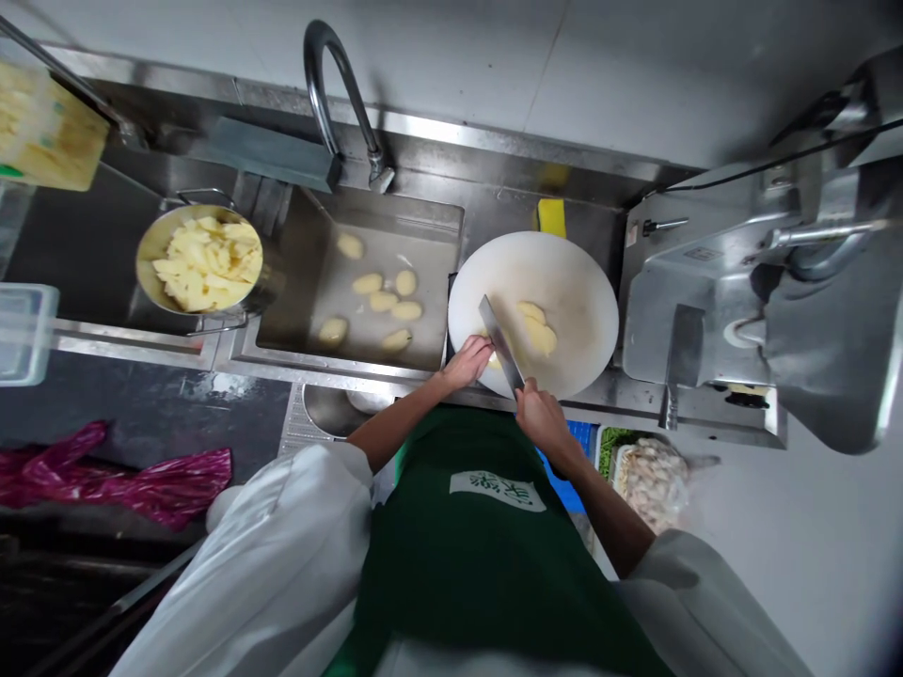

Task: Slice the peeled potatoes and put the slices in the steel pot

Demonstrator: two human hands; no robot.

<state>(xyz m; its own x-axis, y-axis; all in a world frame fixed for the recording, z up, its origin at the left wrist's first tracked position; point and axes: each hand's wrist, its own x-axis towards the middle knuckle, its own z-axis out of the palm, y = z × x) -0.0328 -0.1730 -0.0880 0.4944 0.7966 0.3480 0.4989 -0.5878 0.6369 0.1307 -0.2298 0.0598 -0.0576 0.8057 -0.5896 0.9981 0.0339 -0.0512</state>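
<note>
On the round white cutting board [585, 282], my right hand [542, 418] grips the handle of a cleaver [502, 343], its blade pointing away from me. Close against the blade's left side, my left hand [471, 360] presses on a piece of potato at the board's left edge, mostly hidden under the fingers. A few pale potato slices [540, 334] lie flat and overlapping to the right of the blade. Left of the board, several peeled potatoes [383, 301] sit in water in the steel sink [451, 226].
A pot [145, 273] of cut potato stands left of the sink, beneath a curved faucet [317, 56]. Behind the board is a yellow sponge [552, 216]. A second cleaver [683, 348] rests on the steel machine [656, 291] at right. Magenta plastic [155, 480] lies lower left.
</note>
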